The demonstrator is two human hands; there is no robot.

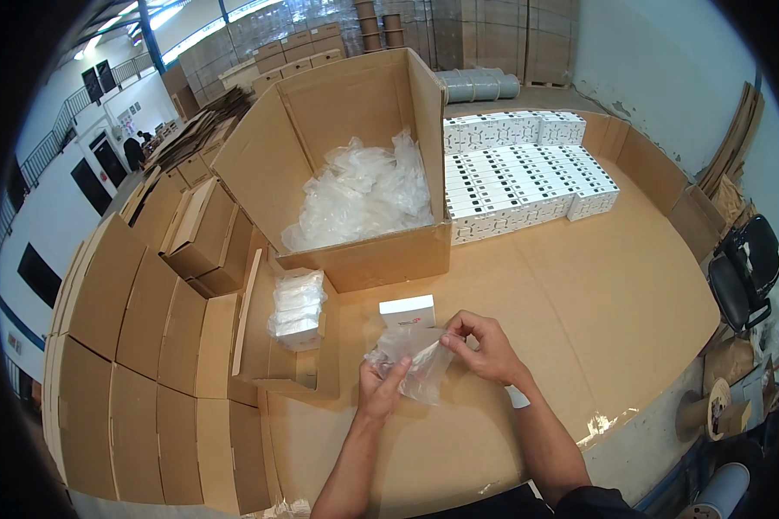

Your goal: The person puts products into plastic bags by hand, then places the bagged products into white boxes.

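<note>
Warehouse interior, pale walls, stacked cartons along the far side; a person in dark clothing stands far off at the upper left. Work surface: a wide table covered in brown corrugated cardboard sheet (580,294), raised cardboard edges at its far right.

Well beyond the fingers, straight ahead: a large open brown cardboard carton (355,173), flaps up, holding a loose heap of clear crumpled plastic bags (363,195). Beyond and to the right of the fingers: a flat block of small white boxes with dark printing (524,177), packed in tight rows, some stacked a second layer high at the far end. To the left of the fingers: stacks of folded flat brown cartons (138,346), and nearer, a shallow open cardboard tray (260,346) carrying a short pile of white boxes already wrapped in clear plastic (297,307).

Just beyond the fingertips, lying flat on the cardboard: one small white rectangular box (408,310), unwrapped, not touched by either hand.

Between the hands: a clear thin plastic bag (411,359), wrinkled, lifted off the table. Left hand (381,389), palm up, fingers curled closed, thumb and forefinger pinching the bag's near lower edge. Right hand (483,346), knuckles up, fingers bent, thumb and fingertips pinching the bag's upper right edge. Both hands grip the same bag; it hangs slack between the two pinches.
</note>
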